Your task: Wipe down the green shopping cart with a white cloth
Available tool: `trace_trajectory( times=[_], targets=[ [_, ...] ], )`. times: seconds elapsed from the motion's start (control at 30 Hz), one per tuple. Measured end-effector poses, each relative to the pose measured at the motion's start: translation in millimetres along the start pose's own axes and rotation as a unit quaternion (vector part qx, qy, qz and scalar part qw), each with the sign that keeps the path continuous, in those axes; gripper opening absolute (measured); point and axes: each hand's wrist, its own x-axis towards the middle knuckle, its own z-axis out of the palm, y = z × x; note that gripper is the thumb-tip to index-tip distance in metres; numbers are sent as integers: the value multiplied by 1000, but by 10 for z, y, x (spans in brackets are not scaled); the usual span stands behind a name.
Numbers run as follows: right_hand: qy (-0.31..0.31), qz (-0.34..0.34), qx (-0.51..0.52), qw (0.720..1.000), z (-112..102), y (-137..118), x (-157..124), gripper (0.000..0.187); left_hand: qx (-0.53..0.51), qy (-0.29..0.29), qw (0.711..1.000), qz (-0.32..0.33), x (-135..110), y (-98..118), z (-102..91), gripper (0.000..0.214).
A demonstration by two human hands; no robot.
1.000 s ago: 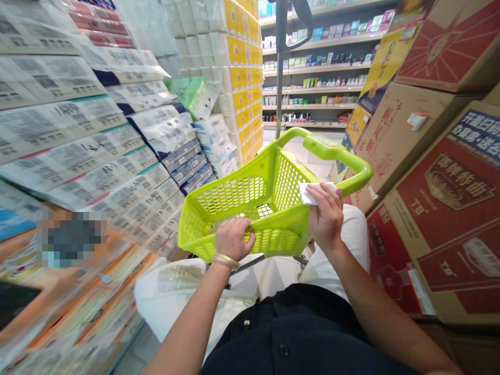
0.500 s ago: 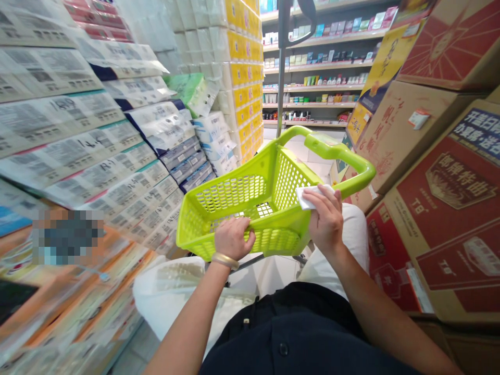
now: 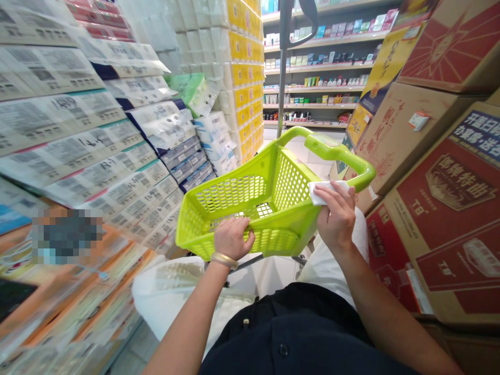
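one green basket (image 3: 281,240) just in front of white trousers (image 3: 158,291), l hand (image 3: 233,238) on its near rim, r hand (image 3: 336,216) at the handle end.

l fingers curl over the rim & grip it, abt midway along, thumb on the outer side; gold-coloured bangle (image 3: 224,260) on that wrist. r fingers lie nearly straight over a folded white cloth (image 3: 314,198) (poss. tissue), holding it against the corner where the looped handle (image 3: 332,152) meets the rim; r thumb hidden. basket sits open side up, holed walls, handle leaning off to the r. stacked paper packs (image 3: 94,135) on the l side, red & brown cartons (image 3: 449,198) on the r, stocked shelves (image 3: 320,67) at the back.
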Motion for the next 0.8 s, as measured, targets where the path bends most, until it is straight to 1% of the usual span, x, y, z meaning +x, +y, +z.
trace_trajectory(
  times=[0.07,0.17,0.2,0.23,0.27,0.3,0.43,0.5,0.57,0.7,0.77,0.8],
  targets=[
    [-24,-8,4,1000,21,-73,-18,38,-6,-1,1000,-5,3,0,-2,18],
    [-110,-56,42,991,97,-263,-111,38,-16,-3,1000,-8,2,-4,-8,19],
    [-128,-66,52,988,113,-299,-132,38,-17,-5,1000,-8,0,-5,-11,20],
    [-133,-69,57,987,116,-305,-138,38,-17,-7,1000,-7,-3,-6,-13,20],
    [-124,-64,56,989,106,-277,-127,37,-16,-9,1000,-6,-6,-7,-14,21],
    [-107,-54,49,992,84,-218,-98,37,-15,-10,1000,-5,-9,-8,-15,21],
    [-3,-4,4,1000,-52,122,97,32,-12,-4,1000,-3,-15,-13,-8,22],
    [21,4,-9,1000,-87,189,148,32,-12,1,1000,-3,-15,-14,-3,22],
    [4,-5,-11,1000,-79,127,127,32,-14,3,1000,-2,-15,-16,0,21],
    [-94,-49,8,994,-8,-161,-9,28,-18,4,1000,-1,-19,-29,-5,21],
    [-115,-62,13,991,6,-213,-28,27,-19,4,1000,0,-22,-37,-11,21],
    [-116,-65,14,991,2,-196,-15,27,-20,4,1000,1,-22,-40,-14,21]
  ],
)
